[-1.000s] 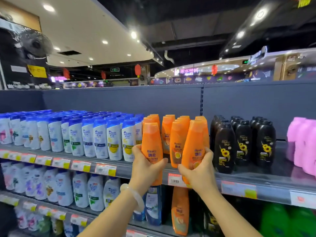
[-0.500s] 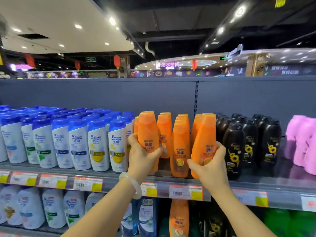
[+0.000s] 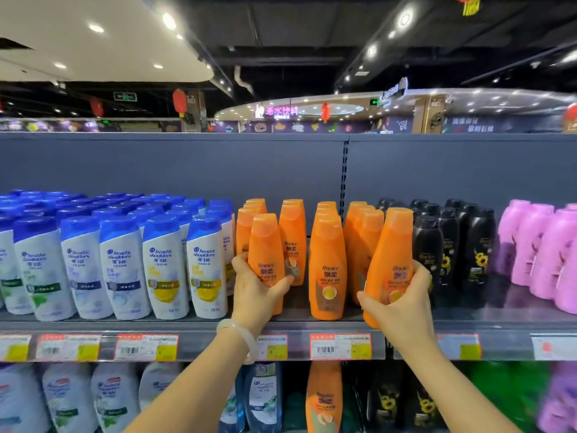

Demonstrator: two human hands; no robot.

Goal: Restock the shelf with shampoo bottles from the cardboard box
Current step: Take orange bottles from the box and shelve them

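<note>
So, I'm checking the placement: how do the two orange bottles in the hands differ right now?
The left hand holds its orange bottle nearly upright inside the orange row; the right hand holds its orange bottle tilted, beside the black bottles. The right one's base overhangs the shelf edge. Both labels face forward.
</note>
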